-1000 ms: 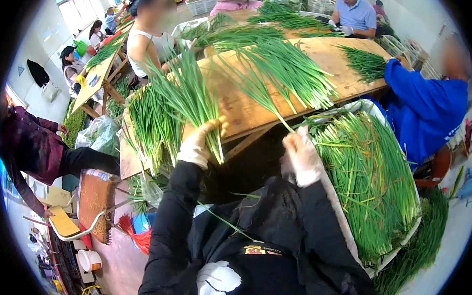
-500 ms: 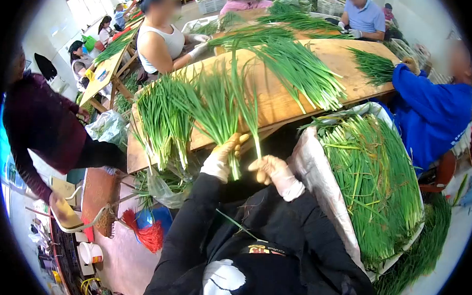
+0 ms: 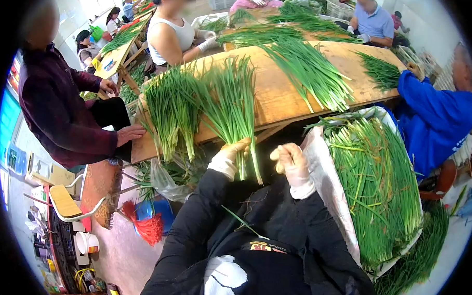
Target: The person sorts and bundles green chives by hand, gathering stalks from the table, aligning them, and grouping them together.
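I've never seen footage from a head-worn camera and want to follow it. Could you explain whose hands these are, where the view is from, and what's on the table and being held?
There's no robot: one person works by hand, and a camera on their head looks forward and down. The black sleeves at the bottom are theirs. Their left hand, in a pale glove, grips a bunch of long green stalks with whitish ends. Their right hand, also gloved, has curled fingers; I can't see anything in it. On the light wooden table lie more green stalks, in piles. To the right, a white-lined container is heaped with them. Other people stand or sit around the table.
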Action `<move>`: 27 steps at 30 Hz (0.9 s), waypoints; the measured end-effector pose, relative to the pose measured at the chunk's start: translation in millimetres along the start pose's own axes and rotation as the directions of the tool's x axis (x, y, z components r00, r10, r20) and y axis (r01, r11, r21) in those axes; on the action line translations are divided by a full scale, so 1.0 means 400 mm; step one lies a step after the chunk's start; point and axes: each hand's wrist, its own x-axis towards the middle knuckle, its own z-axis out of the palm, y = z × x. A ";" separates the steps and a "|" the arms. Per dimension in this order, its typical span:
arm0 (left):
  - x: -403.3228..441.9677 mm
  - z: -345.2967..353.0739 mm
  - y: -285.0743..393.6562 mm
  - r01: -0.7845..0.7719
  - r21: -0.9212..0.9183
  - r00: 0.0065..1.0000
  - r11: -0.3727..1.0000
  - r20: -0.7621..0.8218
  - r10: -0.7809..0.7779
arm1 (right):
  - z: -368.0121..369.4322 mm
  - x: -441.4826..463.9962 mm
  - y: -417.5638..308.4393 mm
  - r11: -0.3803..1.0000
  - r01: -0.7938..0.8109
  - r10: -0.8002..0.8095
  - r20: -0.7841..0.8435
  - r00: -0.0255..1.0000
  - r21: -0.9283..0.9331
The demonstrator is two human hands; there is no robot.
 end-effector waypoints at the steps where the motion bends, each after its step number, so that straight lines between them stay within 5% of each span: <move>1: 0.000 0.001 -0.004 -0.018 0.046 1.000 0.999 -0.022 0.019 | -0.004 0.023 0.030 0.991 0.008 -0.023 0.116 0.993 0.131; 2: 0.001 0.002 -0.009 -0.033 0.094 0.998 0.995 -0.045 0.037 | 0.006 0.034 0.053 0.997 0.044 -0.057 0.221 0.974 0.063; 4: -0.034 0.051 -0.001 -0.036 0.115 0.982 0.993 -0.179 0.056 | 0.022 0.020 0.086 0.890 0.131 0.015 0.314 0.949 -0.437; 5: -0.031 0.046 -0.001 -0.030 0.129 0.986 0.991 -0.160 0.051 | 0.027 0.029 0.050 0.837 -0.085 0.323 0.362 0.874 -0.541; 6: -0.029 0.043 -0.001 -0.024 0.143 0.989 0.989 -0.141 0.045 | 0.033 0.032 0.054 0.808 -0.234 0.434 0.276 0.857 -0.541; 8: -0.029 0.030 0.011 -0.093 0.127 0.995 0.988 -0.009 0.094 | 0.013 0.041 0.090 0.917 -0.397 0.398 0.207 0.894 -0.046; 9: -0.036 0.022 0.015 -0.099 0.092 0.995 0.991 0.009 0.099 | -0.005 0.032 0.090 0.839 -0.420 0.341 0.266 0.902 0.347; 10: -0.044 0.015 0.018 -0.101 0.057 0.995 0.993 0.026 0.100 | -0.012 0.032 0.093 0.794 -0.426 0.351 0.246 0.904 0.433; 13: -0.027 -0.007 0.001 -0.081 0.052 0.996 0.995 -0.035 0.083 | -0.008 0.021 0.072 0.784 -0.528 0.320 0.517 0.794 0.326; 22: -0.058 0.041 -0.004 0.041 0.166 0.997 0.985 -0.074 -0.029 | 0.025 0.032 0.063 0.813 -0.582 0.447 0.615 0.650 0.025; 24: -0.047 0.030 -0.015 0.028 0.095 1.000 0.995 -0.017 -0.026 | 0.036 0.060 0.089 0.911 -0.412 0.391 0.389 0.834 -0.031; 26: -0.042 0.034 -0.022 -0.066 0.087 0.995 0.994 -0.065 0.072 | 0.056 0.062 0.097 0.902 -0.372 0.313 0.257 0.914 0.221; 27: -0.040 0.039 -0.014 -0.089 0.157 0.984 0.984 -0.138 0.111 | 0.066 0.055 0.104 0.995 -0.092 0.094 0.086 0.992 -0.032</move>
